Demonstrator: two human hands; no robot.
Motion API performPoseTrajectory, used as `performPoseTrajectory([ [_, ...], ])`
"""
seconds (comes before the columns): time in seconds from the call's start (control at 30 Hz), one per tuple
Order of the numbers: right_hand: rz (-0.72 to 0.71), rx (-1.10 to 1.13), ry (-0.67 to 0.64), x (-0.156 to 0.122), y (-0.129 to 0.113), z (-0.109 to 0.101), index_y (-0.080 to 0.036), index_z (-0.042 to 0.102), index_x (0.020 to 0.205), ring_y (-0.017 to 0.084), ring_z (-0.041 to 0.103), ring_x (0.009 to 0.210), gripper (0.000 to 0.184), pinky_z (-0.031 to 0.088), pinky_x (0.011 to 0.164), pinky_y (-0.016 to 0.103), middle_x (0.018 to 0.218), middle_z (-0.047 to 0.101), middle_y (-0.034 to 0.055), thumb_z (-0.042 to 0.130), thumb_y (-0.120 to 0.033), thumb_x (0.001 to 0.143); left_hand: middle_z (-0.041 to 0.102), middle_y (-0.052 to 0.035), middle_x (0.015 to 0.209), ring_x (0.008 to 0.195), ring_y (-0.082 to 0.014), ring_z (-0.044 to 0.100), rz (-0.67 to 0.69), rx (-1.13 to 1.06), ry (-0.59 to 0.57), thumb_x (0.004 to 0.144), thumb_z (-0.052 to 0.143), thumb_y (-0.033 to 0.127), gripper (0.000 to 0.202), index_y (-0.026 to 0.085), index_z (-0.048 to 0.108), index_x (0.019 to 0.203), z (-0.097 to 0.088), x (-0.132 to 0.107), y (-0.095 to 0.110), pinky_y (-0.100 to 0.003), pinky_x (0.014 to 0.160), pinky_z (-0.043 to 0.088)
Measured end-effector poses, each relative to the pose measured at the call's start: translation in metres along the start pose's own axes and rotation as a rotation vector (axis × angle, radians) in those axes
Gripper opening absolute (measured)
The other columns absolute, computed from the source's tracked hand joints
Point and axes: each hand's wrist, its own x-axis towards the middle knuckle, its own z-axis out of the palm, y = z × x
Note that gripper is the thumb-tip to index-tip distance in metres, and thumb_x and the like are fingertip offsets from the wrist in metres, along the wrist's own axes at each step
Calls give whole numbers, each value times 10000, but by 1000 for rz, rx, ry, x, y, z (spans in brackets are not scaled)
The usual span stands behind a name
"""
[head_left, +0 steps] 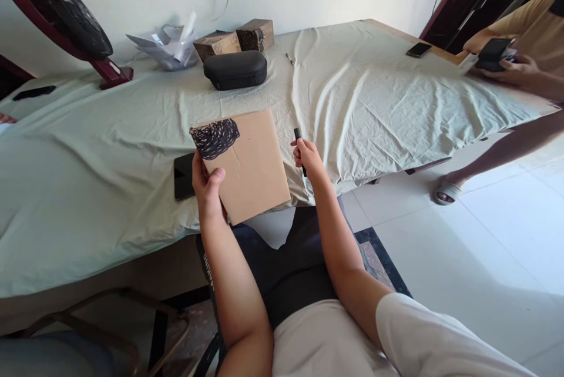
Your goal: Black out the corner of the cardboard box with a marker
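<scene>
as the left grip [207, 188] clasps flat, scribbled cardboard [255, 171], the right grip [309, 158] clutches a marker [297, 134]

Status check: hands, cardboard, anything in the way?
Left hand gripping cardboard, one corner scribbled black. Right hand holding black marker, off the cardboard. Dark flat object beside left hand, not covering cardboard's face.

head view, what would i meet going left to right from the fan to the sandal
Fan → held cardboard → marker → far phone → sandal
</scene>
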Motion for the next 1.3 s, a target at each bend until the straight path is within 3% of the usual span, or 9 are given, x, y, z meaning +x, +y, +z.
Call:
performPoseTrajectory([
  [0.17,326,558,-100,-8,-10,7,-225,510,925,83,145,442,436,212,404,169,612,207,-133,258,-401,1234,700,-177,1444,1477,-412,623,-13,-69,104,744,702,588,810,199,629,1450,8,-7,7,-553,1247,543],
  [0.3,402,746,-166,-13,-10,14,-211,530,995,99,297,480,500,349,435,171,665,325,-99,148,-433,1227,710,-174,1420,1458,-405,637,-21,-67,91,746,706,589,813,199,626,1455,9,-9,9,-541,1234,552],
  [0.5,304,617,-133,-13,-11,29,-194,542,933,123,378,587,454,443,537,202,744,395,-49,148,-119,1148,735,-157,1367,1414,-394,666,-15,-50,94,736,710,618,864,208,639,1493,6,-8,7,-510,1191,576],
  [0.67,273,550,-134,-18,-15,32,-205,555,910,125,281,555,401,352,473,190,728,342,-69,238,-116,1139,727,-161,1355,1400,-388,671,-1,-31,91,762,683,650,906,213,611,1552,9,-9,10,-517,1195,564],
  [0.87,-13,389,-80,-32,-31,34,-277,563,1095,114,311,525,181,342,463,200,829,589,-37,443,-152,1043,643,-176,1572,1367,-370,682,-30,-114,117,727,768,567,939,219,579,1578,10,-11,20,-485,1159,582],
  [0.97,-220,313,-64,-46,-44,34,-307,580,1171,122,442,551,131,417,510,243,848,607,-30,492,-341,1080,544,-172,1699,1445,-373,639,-34,-120,120,747,820,531,971,259,521,1629,10,-16,29,-485,1197,561],
  [1.13,-398,126,-189,-83,-70,40,-260,626,1189,211,673,674,708,501,567,342,894,678,46,450,-916,988,481,-166,1707,1542,-388,544,47,74,169,738,914,510,1034,297,494,1659,13,-24,52,-527,1290,470],
  [1.2,-445,68,-239,-95,-75,46,-282,606,1176,209,668,607,742,474,530,337,825,675,15,535,-973,914,488,-157,1663,1572,-385,504,111,171,172,721,948,473,1037,311,515,1650,16,-25,63,-537,1334,416],
  [1.3,-588,80,-337,-107,-73,56,-314,527,1069,168,604,475,576,423,492,312,689,644,-57,656,-862,943,496,-145,1614,1591,-400,462,194,254,155,693,985,434,1045,329,543,1634,23,-27,77,-571,1381,341],
])
